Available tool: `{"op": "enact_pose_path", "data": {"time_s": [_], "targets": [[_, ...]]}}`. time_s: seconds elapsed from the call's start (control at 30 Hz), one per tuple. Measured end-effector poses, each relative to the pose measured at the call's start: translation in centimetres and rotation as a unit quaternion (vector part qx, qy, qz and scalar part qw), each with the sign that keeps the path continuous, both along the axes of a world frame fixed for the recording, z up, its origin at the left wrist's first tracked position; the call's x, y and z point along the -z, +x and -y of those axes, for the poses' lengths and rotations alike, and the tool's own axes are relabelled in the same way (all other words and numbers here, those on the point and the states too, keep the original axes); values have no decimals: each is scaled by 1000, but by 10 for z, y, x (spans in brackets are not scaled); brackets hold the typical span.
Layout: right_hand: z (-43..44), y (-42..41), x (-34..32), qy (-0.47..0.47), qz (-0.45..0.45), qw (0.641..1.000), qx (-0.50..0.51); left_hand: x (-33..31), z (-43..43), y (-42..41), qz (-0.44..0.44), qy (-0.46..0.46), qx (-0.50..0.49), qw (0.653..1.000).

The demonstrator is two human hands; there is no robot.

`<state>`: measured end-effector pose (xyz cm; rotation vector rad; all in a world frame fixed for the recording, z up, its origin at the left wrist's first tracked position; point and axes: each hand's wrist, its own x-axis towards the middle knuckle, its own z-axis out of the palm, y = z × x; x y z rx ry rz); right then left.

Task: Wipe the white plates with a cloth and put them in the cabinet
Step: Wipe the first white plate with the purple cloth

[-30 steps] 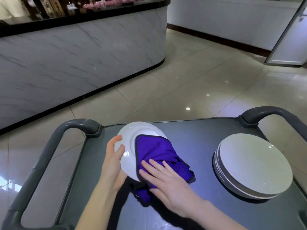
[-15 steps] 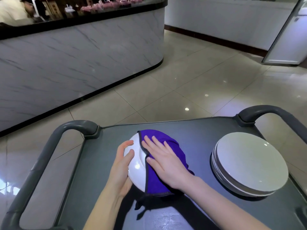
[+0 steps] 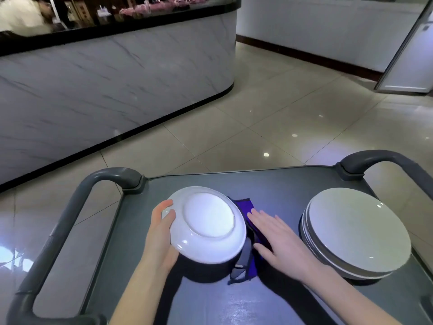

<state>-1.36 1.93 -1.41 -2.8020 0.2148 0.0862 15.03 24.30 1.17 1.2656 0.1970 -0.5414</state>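
Observation:
A white plate (image 3: pixel 207 225) is tilted above the grey cart top (image 3: pixel 276 188) with its underside facing me. My left hand (image 3: pixel 161 233) grips its left rim, thumb on the underside. A purple cloth (image 3: pixel 244 207) lies on the cart just right of the plate, partly hidden behind it. My right hand (image 3: pixel 278 238) rests flat on the cloth with straight fingers. A stack of white plates (image 3: pixel 356 231) sits on the right side of the cart.
The cart has grey handles at the left (image 3: pixel 70 207) and right (image 3: pixel 384 160). A marble counter with a black top (image 3: pixel 117 66) curves across the left. Beyond is tiled floor (image 3: pixel 281 118), and a white door (image 3: pixel 407 55) stands at the far right. A person is behind the counter.
The plate has been turned over so its underside faces me. My right hand and the cloth have come off the plate's face and now lie on the cart to its right.

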Motion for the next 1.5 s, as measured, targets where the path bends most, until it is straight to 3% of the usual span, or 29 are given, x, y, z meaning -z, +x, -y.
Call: {"op": "enact_pose_path", "data": {"time_s": [0.17, 0.27, 0.4, 0.47, 0.53, 0.63, 0.7, 0.83, 0.9, 1.07, 1.23, 1.5], "targets": [[-40, 13, -13, 30, 151, 981, -116, -1, 7, 4, -45, -9, -51, 998], [-55, 24, -12, 28, 286, 955, -66, -1, 3, 10, -73, -19, -78, 994], [-62, 50, -23, 48, 358, 932, -36, 0, -7, 22, -124, -99, -110, 981], [-63, 66, -33, 99, 343, 934, -2, 4, -12, 24, -87, -54, -85, 991], [-63, 79, -39, 180, 291, 938, 56, 17, -23, 23, 25, 97, -35, 994], [-64, 90, -34, 275, 207, 929, 135, 43, -50, 27, 200, 326, 10, 924], [-64, 95, -28, 364, 152, 901, 181, 52, -65, 31, 220, 360, 18, 907], [-73, 102, -11, 481, 92, 838, 241, 57, -80, 32, 179, 315, 12, 932], [-78, 108, -1, 464, 94, 839, 270, 60, -86, 35, 165, 309, -16, 936], [-91, 125, 24, 365, 62, 888, 272, 68, -94, 44, 130, 322, -54, 936], [-96, 137, 48, 289, 18, 917, 274, 83, -102, 51, 102, 328, -14, 939], [-112, 146, 72, 225, -33, 931, 284, 93, -108, 59, 158, 381, 63, 909]]}}
